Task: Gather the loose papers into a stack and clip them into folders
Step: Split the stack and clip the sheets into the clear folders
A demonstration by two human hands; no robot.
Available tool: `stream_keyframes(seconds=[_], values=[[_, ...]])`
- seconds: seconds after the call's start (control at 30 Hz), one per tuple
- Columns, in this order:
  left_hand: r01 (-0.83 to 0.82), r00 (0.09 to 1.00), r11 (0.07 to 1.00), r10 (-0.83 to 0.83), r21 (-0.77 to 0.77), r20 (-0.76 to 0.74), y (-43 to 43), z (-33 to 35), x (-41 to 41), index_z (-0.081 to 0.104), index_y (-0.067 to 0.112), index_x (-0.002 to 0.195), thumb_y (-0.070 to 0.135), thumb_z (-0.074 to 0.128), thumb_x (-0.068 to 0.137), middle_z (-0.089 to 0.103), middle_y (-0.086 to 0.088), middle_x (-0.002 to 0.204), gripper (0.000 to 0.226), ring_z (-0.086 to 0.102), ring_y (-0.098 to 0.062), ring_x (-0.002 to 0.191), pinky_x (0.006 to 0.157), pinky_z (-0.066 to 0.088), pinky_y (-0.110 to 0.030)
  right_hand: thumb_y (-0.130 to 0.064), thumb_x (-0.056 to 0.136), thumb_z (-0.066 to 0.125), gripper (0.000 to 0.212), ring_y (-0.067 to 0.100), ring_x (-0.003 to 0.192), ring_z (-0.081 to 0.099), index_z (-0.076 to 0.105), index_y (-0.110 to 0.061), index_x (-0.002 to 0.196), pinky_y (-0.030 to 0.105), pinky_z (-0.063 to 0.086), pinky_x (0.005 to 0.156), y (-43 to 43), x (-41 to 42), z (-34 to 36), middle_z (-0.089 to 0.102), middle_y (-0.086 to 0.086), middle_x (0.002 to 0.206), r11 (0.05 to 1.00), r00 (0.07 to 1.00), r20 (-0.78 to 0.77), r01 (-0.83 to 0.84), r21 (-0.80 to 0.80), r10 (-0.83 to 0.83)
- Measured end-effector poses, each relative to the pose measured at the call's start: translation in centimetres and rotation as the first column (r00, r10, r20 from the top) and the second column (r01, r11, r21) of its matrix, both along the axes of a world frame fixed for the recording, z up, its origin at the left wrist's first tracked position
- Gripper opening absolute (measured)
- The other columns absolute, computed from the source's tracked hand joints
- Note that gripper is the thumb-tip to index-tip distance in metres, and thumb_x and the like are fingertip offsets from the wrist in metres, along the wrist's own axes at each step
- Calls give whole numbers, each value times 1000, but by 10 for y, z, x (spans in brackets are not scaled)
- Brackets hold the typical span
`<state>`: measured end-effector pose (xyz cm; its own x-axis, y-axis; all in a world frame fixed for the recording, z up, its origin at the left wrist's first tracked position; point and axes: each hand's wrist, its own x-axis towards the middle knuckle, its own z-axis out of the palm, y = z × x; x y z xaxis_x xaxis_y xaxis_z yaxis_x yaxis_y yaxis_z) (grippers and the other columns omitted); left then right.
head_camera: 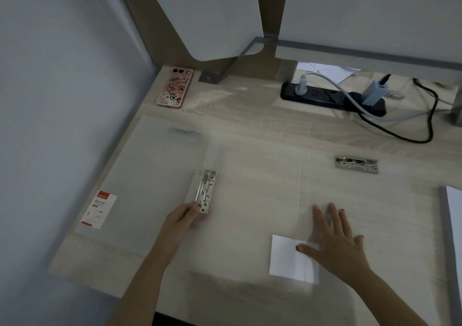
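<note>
Two clear plastic folders lie open on the wooden desk. The left folder (150,175) carries a red-and-white label (98,209) and a metal clip (206,190) along its right edge. My left hand (185,217) pinches the near end of that clip. The right folder (362,213) has a metal clip (357,164) at its far end. My right hand (337,238) rests flat with fingers spread on the right folder, its thumb on a small white paper (287,260). White paper (455,215) shows at the right edge.
A pink phone (175,87) lies at the back left. A black power strip (332,98) with plugs and trailing cables (400,130) sits at the back right. White panels on a metal bracket (217,74) stand behind. A wall borders the desk's left side.
</note>
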<state>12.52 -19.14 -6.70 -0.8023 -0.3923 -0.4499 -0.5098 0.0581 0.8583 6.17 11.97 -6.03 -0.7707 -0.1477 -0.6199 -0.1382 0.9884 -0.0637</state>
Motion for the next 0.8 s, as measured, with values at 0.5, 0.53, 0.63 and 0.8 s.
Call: stream_keyframes(seconds=[0.5, 0.53, 0.63, 0.8], values=[[-165, 986, 981, 164, 97, 19, 7, 25, -55, 67, 27, 75, 71, 44, 70, 67, -2, 93, 50, 59, -22, 89, 82, 46, -43, -86, 48, 5, 113, 24, 144, -18, -27, -29, 140, 51, 18, 112, 8, 15, 4, -30, 2, 152, 1000, 1000, -26, -2, 2, 2], [-135, 991, 986, 135, 95, 7, 8, 29, -60, 68, 30, 78, 67, 41, 74, 68, 0, 96, 47, 60, -23, 92, 80, 45, -40, -84, 45, 0, 111, 24, 144, -18, -31, -28, 135, 51, 17, 112, 9, 16, 4, -34, 0, 148, 1000, 1000, -23, -4, 0, 4], [-50, 998, 997, 52, 52, -35, 11, 32, -72, 68, 37, 83, 54, 35, 89, 66, -3, 98, 38, 59, -23, 92, 78, 45, -39, -84, 48, 2, 109, 23, 143, -22, -32, -26, 135, 52, 14, 113, 10, 17, 7, -39, 0, 142, 999, 1000, -7, 19, -33, -20], [8, 1000, 1000, -8, -7, -30, 16, 25, -86, 66, 26, 90, 33, 39, 97, 53, -7, 77, 29, 51, -14, 62, 54, 38, -22, -93, 31, -19, 124, 15, 132, -29, -32, -24, 134, 52, 15, 113, 15, 21, 0, -38, -2, 140, 1000, 1000, -6, -7, -10, 7]])
